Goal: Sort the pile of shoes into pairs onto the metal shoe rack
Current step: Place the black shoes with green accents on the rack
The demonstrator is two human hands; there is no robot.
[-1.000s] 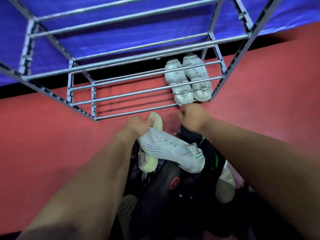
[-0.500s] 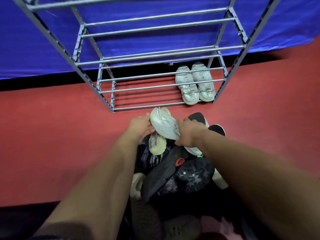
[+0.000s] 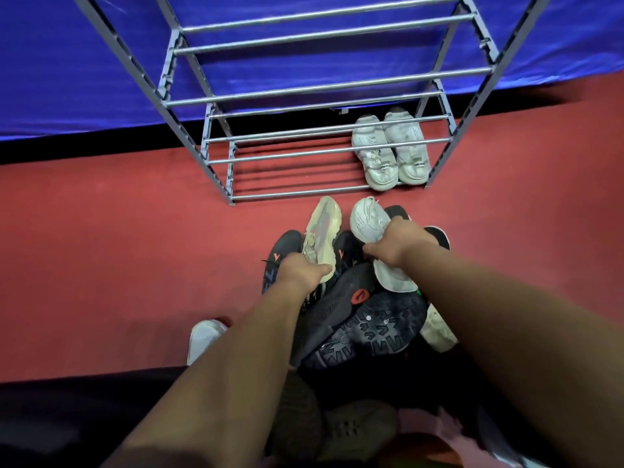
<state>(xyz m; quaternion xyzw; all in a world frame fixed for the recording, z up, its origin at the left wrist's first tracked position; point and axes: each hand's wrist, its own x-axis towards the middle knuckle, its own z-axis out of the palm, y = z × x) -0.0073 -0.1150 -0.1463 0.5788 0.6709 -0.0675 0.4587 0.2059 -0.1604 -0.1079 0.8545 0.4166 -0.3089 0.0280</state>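
Near the front rail of the metal shoe rack [image 3: 337, 151], on the red floor [image 3: 118, 248]: the pile of shoes [image 3: 364, 319] lies between both forearms.

- Right grip [image 3: 393, 243]: closed round the middle of a white knit sneaker [image 3: 366, 221], lifted, toe pointing far toward the rack.
- Left grip [image 3: 304, 271]: curled on the heel end of a cream sneaker [image 3: 322, 228], which rests on dark trainers [image 3: 282, 251] at the pile's far left edge.
- White chunky pair [image 3: 388, 153] stands side by side on the bottom shelf, far right.

Judgement: the step is matching before shelving. The two held shoes differ in tone and weave, so they are probably not mates. Compare soles and uppers side by side first. If they are mismatched, set one down apart from the heap and hunt for its partner. Lift by heel or midfoot so the laces don't drag neighbours along. Place matches just left of the white pair, soles across two rails.
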